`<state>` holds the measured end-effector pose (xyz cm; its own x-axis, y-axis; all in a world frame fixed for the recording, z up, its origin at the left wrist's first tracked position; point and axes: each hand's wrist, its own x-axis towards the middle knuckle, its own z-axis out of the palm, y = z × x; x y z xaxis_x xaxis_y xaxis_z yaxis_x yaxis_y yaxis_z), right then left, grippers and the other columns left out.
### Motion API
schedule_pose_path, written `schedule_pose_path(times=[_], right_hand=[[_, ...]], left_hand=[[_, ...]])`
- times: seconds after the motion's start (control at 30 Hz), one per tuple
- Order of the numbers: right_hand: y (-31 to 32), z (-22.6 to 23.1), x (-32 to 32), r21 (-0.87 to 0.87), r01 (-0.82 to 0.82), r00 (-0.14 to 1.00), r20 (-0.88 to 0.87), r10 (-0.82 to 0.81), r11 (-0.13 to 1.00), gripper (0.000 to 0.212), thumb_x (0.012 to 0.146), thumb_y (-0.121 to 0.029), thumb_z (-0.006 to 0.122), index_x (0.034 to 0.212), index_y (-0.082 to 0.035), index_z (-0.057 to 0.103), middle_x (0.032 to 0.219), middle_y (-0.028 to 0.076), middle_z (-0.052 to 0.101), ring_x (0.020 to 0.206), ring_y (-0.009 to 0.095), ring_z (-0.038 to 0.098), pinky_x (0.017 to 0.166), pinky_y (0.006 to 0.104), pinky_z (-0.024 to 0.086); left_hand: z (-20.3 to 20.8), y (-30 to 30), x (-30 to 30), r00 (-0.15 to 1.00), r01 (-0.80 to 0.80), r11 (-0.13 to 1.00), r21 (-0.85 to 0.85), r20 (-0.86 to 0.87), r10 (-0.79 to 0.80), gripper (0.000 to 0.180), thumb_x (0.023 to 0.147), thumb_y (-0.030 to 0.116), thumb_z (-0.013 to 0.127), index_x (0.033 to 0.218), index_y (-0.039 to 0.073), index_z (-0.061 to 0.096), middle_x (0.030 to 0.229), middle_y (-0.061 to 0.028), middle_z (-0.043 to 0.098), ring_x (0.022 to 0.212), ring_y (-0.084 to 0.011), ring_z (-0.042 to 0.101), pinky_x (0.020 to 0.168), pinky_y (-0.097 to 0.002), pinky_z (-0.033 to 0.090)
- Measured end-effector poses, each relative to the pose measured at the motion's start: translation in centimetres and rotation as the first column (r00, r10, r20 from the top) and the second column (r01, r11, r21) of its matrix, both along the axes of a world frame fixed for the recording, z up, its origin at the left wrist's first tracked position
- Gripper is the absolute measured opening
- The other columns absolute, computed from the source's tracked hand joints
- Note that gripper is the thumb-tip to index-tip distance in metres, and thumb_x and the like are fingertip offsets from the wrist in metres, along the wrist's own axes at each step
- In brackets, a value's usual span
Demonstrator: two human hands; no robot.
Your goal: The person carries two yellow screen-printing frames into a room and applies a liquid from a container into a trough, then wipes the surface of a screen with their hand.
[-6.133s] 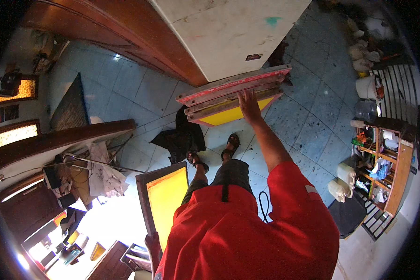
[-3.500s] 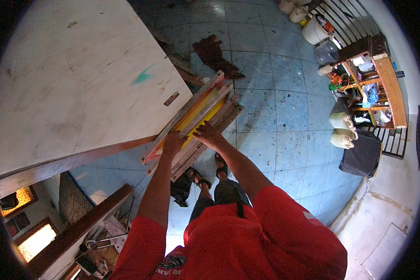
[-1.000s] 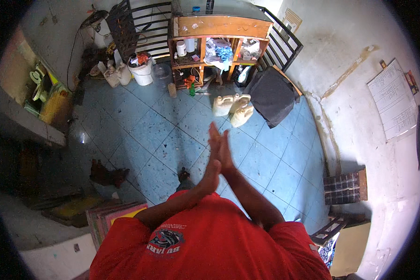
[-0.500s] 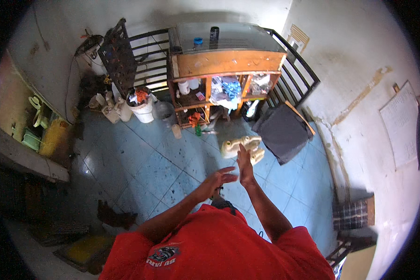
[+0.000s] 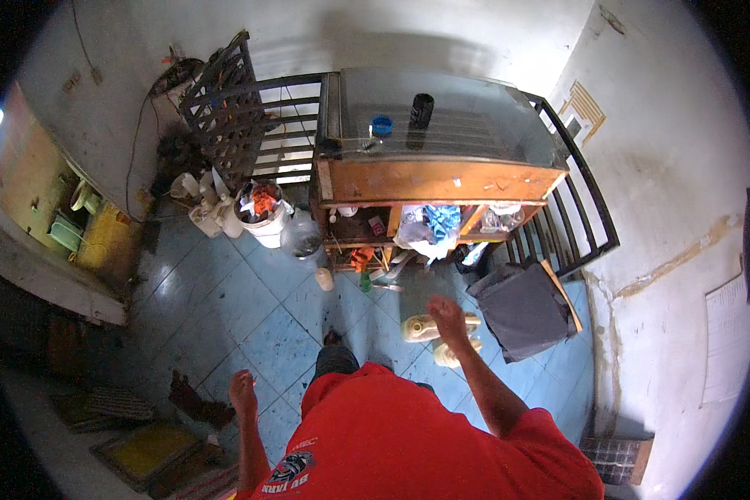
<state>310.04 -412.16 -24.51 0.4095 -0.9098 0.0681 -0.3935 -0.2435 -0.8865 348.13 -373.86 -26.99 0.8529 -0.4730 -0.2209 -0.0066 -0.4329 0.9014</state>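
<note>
My right hand [image 5: 447,317] hangs in the air, its fingers curled in with nothing seen in them. It covers part of the cream plastic jugs [image 5: 419,328], which stand on the floor below; no contact shows. Out to the left, my left hand [image 5: 242,392] is also raised over the floor with bent fingers and holds nothing that I can see. Farther off stands a wooden cabinet [image 5: 442,181] with a glass top. A black can [image 5: 422,110] and a blue-lidded jar [image 5: 381,126] rest on that glass.
A black-covered panel [image 5: 521,312] leans at the right by the dark metal railing [image 5: 579,200]. Left of the cabinet are a white bucket [image 5: 267,227] stuffed with rags, a clear water jug [image 5: 301,236] and several pale jugs [image 5: 217,215]. A dark rag [image 5: 198,400] lies on the blue tiles [image 5: 250,325].
My hands, close together with straight fingers before, have moved apart and curled. The left swung out to the left. The cabinet appears larger and nearer, and a foot now shows on the floor.
</note>
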Motion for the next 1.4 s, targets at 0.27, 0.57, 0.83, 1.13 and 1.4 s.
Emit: schedule_pose_path(times=[0.27, 0.57, 0.83, 1.13, 1.4], right_hand=[[-19.6, 11.8, 11.1, -0.034, 0.138, 0.941, 0.316, -0.121, 0.99, 0.032, 0.086, -0.016, 0.059, 0.113, 0.0, 0.052, 0.101, 0.009, 0.06, 0.093, 0.014, 0.057, 0.081, 0.0264, 0.044], [-25.3, 12.6, 15.4, 0.058, 0.278, 0.93, 0.233, -0.284, 0.959, 0.044, 0.081, -0.016, 0.064, 0.119, -0.002, 0.048, 0.108, 0.012, 0.058, 0.102, 0.021, 0.055, 0.086, 0.0339, 0.045], [-35.9, 15.2, 18.5, -0.14, 0.3, 0.954, 0.068, -0.293, 0.943, 0.079, 0.068, -0.032, 0.077, 0.131, -0.006, 0.037, 0.119, 0.017, 0.051, 0.11, 0.028, 0.05, 0.087, 0.0421, 0.043], [-43.0, 14.4, 22.3, -0.294, 0.248, 0.964, -0.02, -0.265, 0.923, 0.082, 0.058, -0.035, 0.081, 0.123, -0.004, 0.041, 0.115, 0.018, 0.053, 0.105, 0.034, 0.053, 0.09, 0.0427, 0.041], [-43.5, 14.7, 22.2, -0.242, 0.283, 0.958, 0.11, -0.263, 0.928, 0.057, 0.064, -0.022, 0.079, 0.112, -0.005, 0.051, 0.098, 0.011, 0.063, 0.093, 0.023, 0.061, 0.081, 0.0336, 0.047]], left_hand=[[10.1, -25.4, 8.8, 0.876, 0.321, 0.946, -0.046, 0.395, -0.278, 0.029, 0.088, 0.018, 0.056, 0.111, 0.001, 0.053, 0.108, -0.0136, 0.055, 0.1, -0.0263, 0.055, 0.084, -0.0376, 0.046], [21.1, -54.9, 16.4, 0.597, 0.685, 0.728, -0.015, 0.584, -0.549, 0.041, 0.082, 0.019, 0.063, 0.117, 0.003, 0.048, 0.114, -0.0153, 0.052, 0.104, -0.0269, 0.054, 0.088, -0.0359, 0.045], [19.7, -67.5, 15.3, 0.473, 0.574, 0.757, 0.312, 0.628, -0.618, 0.093, 0.071, 0.055, 0.065, 0.134, -0.002, 0.027, 0.131, -0.0253, 0.037, 0.119, -0.0384, 0.04, 0.097, -0.0461, 0.036], [16.9, -72.7, 14.0, 0.563, 0.365, 0.665, 0.652, 0.414, -0.715, 0.116, 0.062, 0.061, 0.069, 0.139, -0.002, 0.008, 0.135, -0.0319, 0.027, 0.128, -0.044, 0.025, 0.102, -0.0513, 0.028], [15.2, -72.4, 16.0, 0.614, 0.423, 0.789, 0.446, 0.5, -0.611, 0.098, 0.067, 0.029, 0.074, 0.137, -0.004, 0.014, 0.13, -0.0292, 0.037, 0.121, -0.038, 0.039, 0.099, -0.0422, 0.035]])
